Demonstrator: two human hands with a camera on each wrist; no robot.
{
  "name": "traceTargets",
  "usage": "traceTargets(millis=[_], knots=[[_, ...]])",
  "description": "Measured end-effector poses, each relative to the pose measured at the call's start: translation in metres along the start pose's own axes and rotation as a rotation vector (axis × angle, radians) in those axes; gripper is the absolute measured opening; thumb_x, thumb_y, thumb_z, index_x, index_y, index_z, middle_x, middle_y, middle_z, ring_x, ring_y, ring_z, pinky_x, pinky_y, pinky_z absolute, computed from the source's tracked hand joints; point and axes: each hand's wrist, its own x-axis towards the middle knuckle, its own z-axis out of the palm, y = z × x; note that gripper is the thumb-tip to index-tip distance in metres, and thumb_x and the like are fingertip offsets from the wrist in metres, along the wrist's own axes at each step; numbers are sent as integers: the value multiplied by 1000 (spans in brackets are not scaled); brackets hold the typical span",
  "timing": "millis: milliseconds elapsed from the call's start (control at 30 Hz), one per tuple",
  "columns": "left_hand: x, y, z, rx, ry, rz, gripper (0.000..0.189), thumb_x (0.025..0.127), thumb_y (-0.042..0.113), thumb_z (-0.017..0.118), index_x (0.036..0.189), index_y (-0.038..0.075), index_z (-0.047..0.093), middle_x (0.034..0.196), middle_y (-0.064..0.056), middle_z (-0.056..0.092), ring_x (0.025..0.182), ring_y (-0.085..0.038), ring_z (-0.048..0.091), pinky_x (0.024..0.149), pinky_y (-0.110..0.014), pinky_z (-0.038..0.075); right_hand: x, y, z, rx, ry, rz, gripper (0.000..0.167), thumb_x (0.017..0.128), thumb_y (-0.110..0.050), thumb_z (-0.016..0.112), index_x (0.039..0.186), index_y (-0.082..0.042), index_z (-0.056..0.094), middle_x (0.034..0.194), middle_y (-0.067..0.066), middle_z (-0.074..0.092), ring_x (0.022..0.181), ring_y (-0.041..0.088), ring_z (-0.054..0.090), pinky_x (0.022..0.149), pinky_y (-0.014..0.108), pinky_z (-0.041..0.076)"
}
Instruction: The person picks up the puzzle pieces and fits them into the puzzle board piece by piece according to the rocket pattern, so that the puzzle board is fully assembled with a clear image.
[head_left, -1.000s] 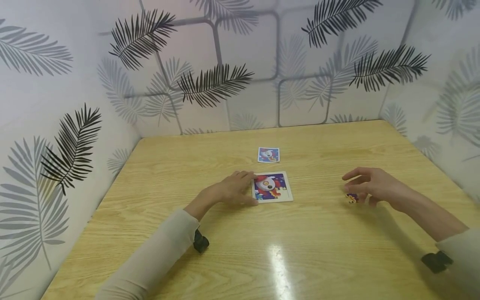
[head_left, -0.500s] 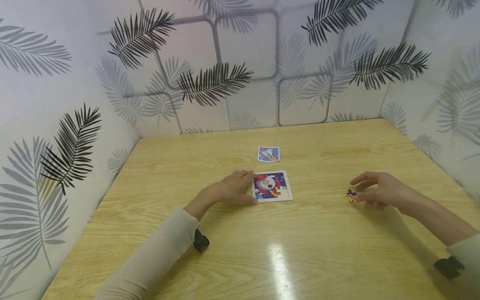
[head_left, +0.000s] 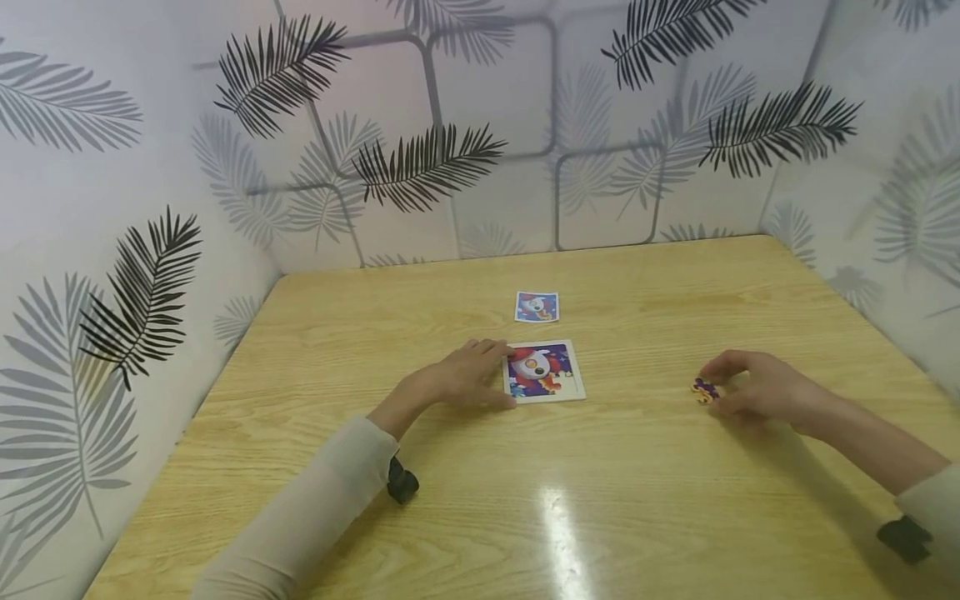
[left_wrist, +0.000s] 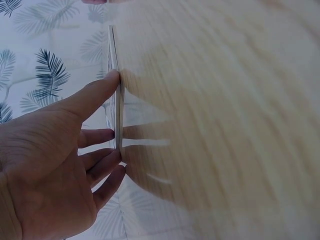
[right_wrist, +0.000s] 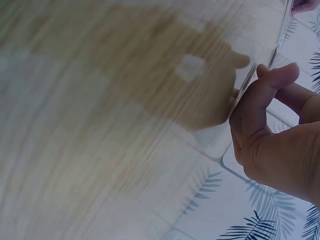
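In the head view my left hand rests at the left side of a framed jigsaw puzzle. Its thumb is by the near left corner, and its spread fingers touch the left border. In the left wrist view the board appears edge-on, with the fingertips along it. The puzzle shows a white round figure on purple, with a pale gap at its lower right. Farther right my right hand has bent index finger and thumb at either side of small purple-and-yellow puzzle pieces. The right wrist view hides these pieces behind the curled right hand.
A small picture card with the same figure lies beyond the puzzle. Everything lies on a wood-grain table, backed by a leaf-patterned wall covering.
My right hand has shifted slightly right, and its index finger has lowered toward the thumb by the puzzle pieces, whose arrangement has changed. The left hand and the puzzle have stayed put.
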Motion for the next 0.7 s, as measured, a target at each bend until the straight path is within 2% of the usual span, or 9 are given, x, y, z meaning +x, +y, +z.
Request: traceTargets(millis=[167, 400, 700], knots=[[0, -1, 0, -5, 7, 7, 82, 91, 49, 69, 154, 12, 32, 159, -13, 35, 145, -32, 33, 121, -48, 27, 0, -2, 3, 28, 8, 13, 48, 84, -5, 74, 124, 8, 53, 118, 21, 54, 67, 10, 58, 58, 28, 55], [0, 0, -1, -7, -4, -13, 85, 91, 50, 68, 157, 13, 28, 162, -13, 29, 150, -34, 25, 123, -48, 23, 1, -2, 4, 85, -14, 36, 42, 88, 0, 69, 124, 12, 50, 111, 17, 53, 60, 12, 57, 54, 31, 54], [-1, 0, -1, -12, 4, 3, 82, 91, 48, 69, 154, 12, 32, 161, -13, 32, 147, -34, 30, 122, -48, 25, 1, -4, 7, 97, 10, 51, 42, 86, 4, 68, 121, 17, 49, 102, 13, 58, 66, 11, 59, 57, 32, 58]])
